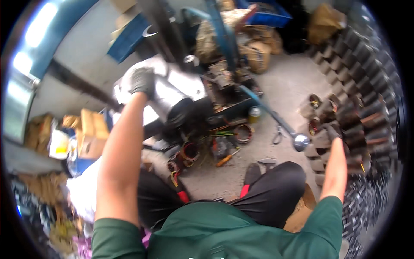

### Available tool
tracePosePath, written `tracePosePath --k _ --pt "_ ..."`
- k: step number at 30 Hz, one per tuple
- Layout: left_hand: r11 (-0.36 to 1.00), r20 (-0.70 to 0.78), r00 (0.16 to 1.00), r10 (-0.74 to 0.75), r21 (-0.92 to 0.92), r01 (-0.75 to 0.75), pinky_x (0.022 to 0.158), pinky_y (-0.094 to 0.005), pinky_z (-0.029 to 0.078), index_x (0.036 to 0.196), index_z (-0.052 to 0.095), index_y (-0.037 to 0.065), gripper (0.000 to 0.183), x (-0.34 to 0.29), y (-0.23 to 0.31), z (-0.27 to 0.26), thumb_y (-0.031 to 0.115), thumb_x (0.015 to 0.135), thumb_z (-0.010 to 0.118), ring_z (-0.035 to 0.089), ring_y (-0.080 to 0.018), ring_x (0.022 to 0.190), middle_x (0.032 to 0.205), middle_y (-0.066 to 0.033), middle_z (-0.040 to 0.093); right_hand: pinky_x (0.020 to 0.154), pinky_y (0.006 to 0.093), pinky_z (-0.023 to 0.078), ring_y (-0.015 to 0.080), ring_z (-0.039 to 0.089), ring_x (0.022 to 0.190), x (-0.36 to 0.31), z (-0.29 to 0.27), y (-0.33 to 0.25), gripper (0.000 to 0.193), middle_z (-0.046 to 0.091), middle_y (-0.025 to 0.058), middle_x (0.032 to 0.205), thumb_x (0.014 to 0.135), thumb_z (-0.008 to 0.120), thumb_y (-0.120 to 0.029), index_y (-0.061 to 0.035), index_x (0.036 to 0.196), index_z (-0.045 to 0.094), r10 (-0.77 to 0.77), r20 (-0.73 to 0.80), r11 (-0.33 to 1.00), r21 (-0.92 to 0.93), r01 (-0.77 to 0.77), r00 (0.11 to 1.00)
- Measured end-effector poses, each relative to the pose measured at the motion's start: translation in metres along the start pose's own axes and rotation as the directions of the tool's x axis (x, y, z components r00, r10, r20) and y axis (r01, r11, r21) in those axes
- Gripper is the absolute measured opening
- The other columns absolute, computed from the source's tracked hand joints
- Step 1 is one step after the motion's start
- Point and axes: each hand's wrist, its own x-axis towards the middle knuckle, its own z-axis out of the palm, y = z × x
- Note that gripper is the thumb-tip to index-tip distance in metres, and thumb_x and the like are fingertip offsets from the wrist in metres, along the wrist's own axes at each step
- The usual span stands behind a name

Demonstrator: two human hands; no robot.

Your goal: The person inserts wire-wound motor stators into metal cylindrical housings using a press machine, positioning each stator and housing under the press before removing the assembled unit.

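My left hand (143,82), in a dark grey glove, lies over the far end of a smooth grey metal cylinder (172,98) on a shiny machine bed. Its fingers look curled over the metal, though motion smears them. Out to the right, my gloved right hand (333,131) is closed at the edge of one of the stacked metal sleeves (321,139); its fingertips are partly hidden. Several sleeves beside it show coloured wire inside, such as the one at the stack's near edge (314,101). A lever with a shiny ball end (300,141) reaches from the machine toward this stack.
Wound copper rings (190,151) and an orange-handled tool (224,160) lie on the floor before my feet. A yellow-green can (254,114) stands beside the machine. Cardboard boxes (93,134) are at left, sacks (257,56) at the back. Rows of sleeves (345,64) line the right.
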Motion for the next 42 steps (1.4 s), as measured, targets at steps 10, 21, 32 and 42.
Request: tracePosePath --k 10,21,32,42 --pt "0.867 0.068 0.965 -0.253 -0.426 0.258 0.114 -0.0498 0.040 0.124 0.069 0.000 0.046 0.015 -0.026 0.021 0.031 0.098 0.049 0.056 -0.0441 0.129 0.135 -0.0283 0.061 0.100 0.0490 0.048 0.0427 0.061 0.121 0.059 0.013 0.030 0.077 0.067 0.0280 0.123 0.097 0.044 -0.068 0.0019 0.113 0.071 -0.138 -0.174 0.856 -0.516 0.029 0.975" --pt "0.825 -0.038 0.940 -0.340 -0.491 0.279 0.095 -0.0491 0.055 0.109 0.077 0.000 0.036 0.011 -0.013 0.015 0.023 0.095 0.054 0.070 -0.0384 0.110 0.116 -0.0254 0.072 0.082 0.0447 0.055 0.0367 0.071 0.094 -0.168 -0.018 -0.134 0.028 0.072 0.0223 0.096 0.087 0.069 -0.030 -0.0094 0.104 0.074 -0.658 0.208 0.615 -0.405 0.676 0.724" --pt "0.079 -0.264 0.798 -0.542 -0.961 -0.264 0.090 -0.0360 0.054 0.110 0.067 0.002 0.022 -0.087 -0.031 0.070 0.010 0.090 0.064 0.068 -0.0280 0.100 0.108 -0.0170 0.070 0.097 0.0402 0.052 0.0332 0.065 0.106 -0.354 0.133 -0.377 0.054 0.067 0.0170 0.117 0.084 0.080 -0.019 -0.0043 0.132 0.060 -0.985 0.059 0.168 0.536 0.828 0.162" --pt "-0.586 0.431 0.901 -0.052 -0.743 0.322 0.084 -0.0360 0.054 0.120 0.062 0.004 0.027 -0.094 -0.041 0.105 0.018 0.097 0.061 0.064 -0.0199 0.095 0.104 -0.0063 0.066 0.104 0.0424 0.047 0.0303 0.061 0.120 -0.359 0.214 -0.459 0.064 0.064 0.0174 0.130 0.085 0.083 -0.026 0.0018 0.136 0.056 -0.970 -0.119 0.116 0.538 0.835 0.212"
